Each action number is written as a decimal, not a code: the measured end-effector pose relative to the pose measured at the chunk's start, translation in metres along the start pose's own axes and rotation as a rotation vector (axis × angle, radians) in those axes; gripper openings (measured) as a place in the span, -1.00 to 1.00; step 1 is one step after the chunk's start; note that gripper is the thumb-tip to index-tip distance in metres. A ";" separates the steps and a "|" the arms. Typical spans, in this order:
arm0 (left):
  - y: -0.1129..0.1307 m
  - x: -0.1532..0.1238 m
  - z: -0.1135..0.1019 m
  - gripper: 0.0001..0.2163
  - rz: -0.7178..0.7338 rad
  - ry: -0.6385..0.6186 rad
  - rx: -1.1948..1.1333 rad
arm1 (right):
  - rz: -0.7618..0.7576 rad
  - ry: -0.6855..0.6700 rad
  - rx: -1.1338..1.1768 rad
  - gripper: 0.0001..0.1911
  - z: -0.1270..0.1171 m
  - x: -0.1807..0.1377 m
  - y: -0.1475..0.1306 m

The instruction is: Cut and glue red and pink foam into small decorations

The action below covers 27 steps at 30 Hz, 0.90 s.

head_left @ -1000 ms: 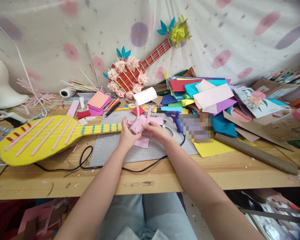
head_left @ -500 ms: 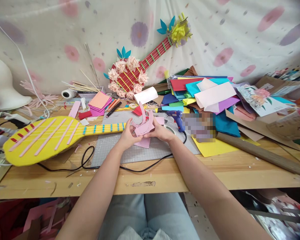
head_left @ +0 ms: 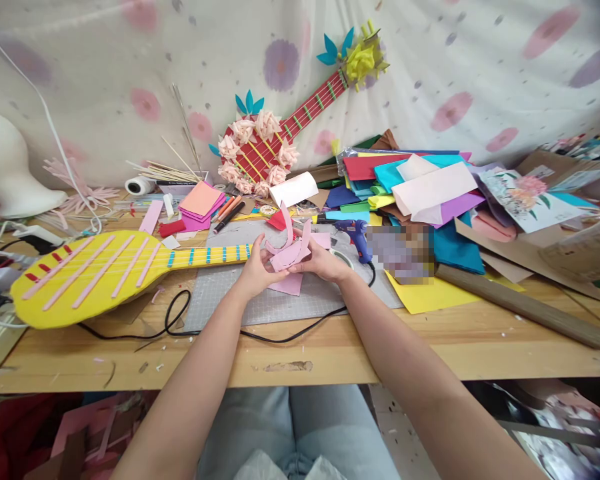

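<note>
Between my two hands, above the grey cutting mat, is a curved piece of pink craft sheet [head_left: 293, 255] with strips that curl upward. My left hand [head_left: 258, 268] grips its left side between thumb and fingers. On the other side, my right hand [head_left: 326, 261] pinches its lower right edge. A flat pink square [head_left: 287, 285] lies on the cutting mat [head_left: 220, 297] just below my hands. The yellow handmade lute [head_left: 85, 270] reaches its neck in from the left, its end hidden behind my left hand. A blue glue gun [head_left: 359, 239] rests right of my right hand.
A red lute with paper flowers [head_left: 260, 150] leans against the curtain. Coloured sheets [head_left: 425, 183] pile up at the back right. A black cable [head_left: 290, 339] loops along the front, and a wooden stick [head_left: 525, 308] lies at the right. Orange and magenta squares [head_left: 203, 200] sit behind the yellow neck.
My view has shifted slightly, so the scene sits a little further right. Both hands keep their hold on the pink piece, with hardly any movement.
</note>
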<state>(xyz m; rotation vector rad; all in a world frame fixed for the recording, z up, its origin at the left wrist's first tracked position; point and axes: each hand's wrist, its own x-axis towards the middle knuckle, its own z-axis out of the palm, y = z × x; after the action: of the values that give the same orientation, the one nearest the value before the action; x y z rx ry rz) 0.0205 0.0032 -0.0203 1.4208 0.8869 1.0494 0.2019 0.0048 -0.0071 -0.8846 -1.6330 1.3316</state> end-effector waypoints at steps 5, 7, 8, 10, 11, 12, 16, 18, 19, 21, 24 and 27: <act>0.000 0.001 0.001 -0.03 0.002 0.031 0.006 | 0.018 0.003 0.002 0.04 0.000 0.000 0.001; -0.001 0.001 0.001 -0.04 0.006 0.033 0.010 | 0.025 0.005 0.018 0.02 0.000 0.001 0.002; -0.002 0.001 0.001 -0.05 0.009 0.034 0.014 | 0.025 0.007 0.025 0.01 0.000 0.001 0.002; -0.002 0.002 0.001 -0.07 0.015 0.038 0.014 | 0.024 0.009 0.032 0.00 0.001 0.002 0.003; -0.002 0.002 0.001 -0.08 0.017 0.043 0.011 | 0.025 0.010 0.033 -0.01 0.001 0.002 0.003; -0.002 0.002 0.001 -0.09 0.017 0.047 0.008 | 0.027 0.011 0.035 -0.03 0.001 0.002 0.003; 0.001 0.001 0.001 -0.13 0.015 0.059 0.006 | 0.039 0.013 0.047 -0.07 0.001 0.003 0.003; 0.002 0.001 0.001 -0.15 0.020 0.059 0.006 | 0.039 0.017 0.048 -0.09 0.002 0.003 0.003; 0.003 0.001 0.002 -0.16 0.023 0.059 0.005 | 0.037 0.021 0.047 -0.10 0.002 0.003 0.003; 0.003 0.001 0.002 -0.18 0.024 0.058 0.005 | 0.032 0.026 0.048 -0.11 0.002 0.003 0.003; 0.003 0.001 0.001 -0.19 0.019 0.062 0.010 | 0.029 0.034 0.045 -0.12 0.002 0.003 0.003; 0.003 0.001 0.001 -0.20 0.022 0.060 -0.002 | 0.027 0.033 0.044 -0.14 0.002 0.003 0.003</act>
<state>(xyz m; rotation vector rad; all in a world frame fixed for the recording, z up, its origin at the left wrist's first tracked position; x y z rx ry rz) 0.0218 0.0037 -0.0176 1.4066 0.9154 1.1136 0.1989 0.0074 -0.0098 -0.9004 -1.5662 1.3595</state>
